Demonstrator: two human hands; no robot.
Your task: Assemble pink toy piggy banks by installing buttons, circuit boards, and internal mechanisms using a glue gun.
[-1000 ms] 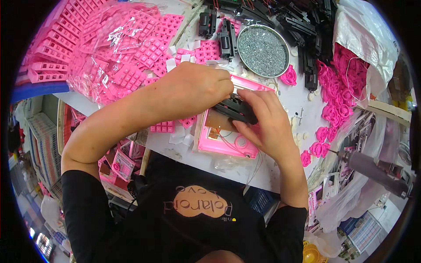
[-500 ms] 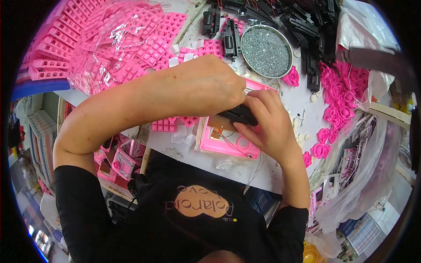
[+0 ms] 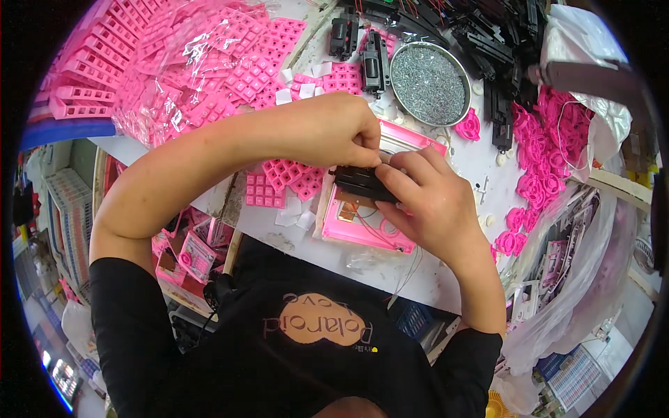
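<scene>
A pink plastic casing (image 3: 341, 231) lies on the worktable below my hands, with a brown board, a pink ring and thin wires inside it. Across its middle sits a long black plastic part (image 3: 359, 182). My right hand (image 3: 435, 198) grips the right end of this part, thumb below and fingers above. From the left, my left hand (image 3: 341, 132) reaches over the casing's upper part. Its fingers are pinched together at the black part's upper edge, close to the right fingertips. What the left fingers hold, if anything, is too small to make out.
A round metal dish (image 3: 431, 83) of small screws stands beyond my hands. Pink keypads (image 3: 244, 76) are heaped at the left, partly under clear plastic. Black parts (image 3: 481, 42) pile up at the back right, and pink ring-shaped pieces (image 3: 536, 167) lie at the right.
My left fist has turned, so its pinched fingertips now show at the black part. More of the black part is visible. The view has shifted slightly.
</scene>
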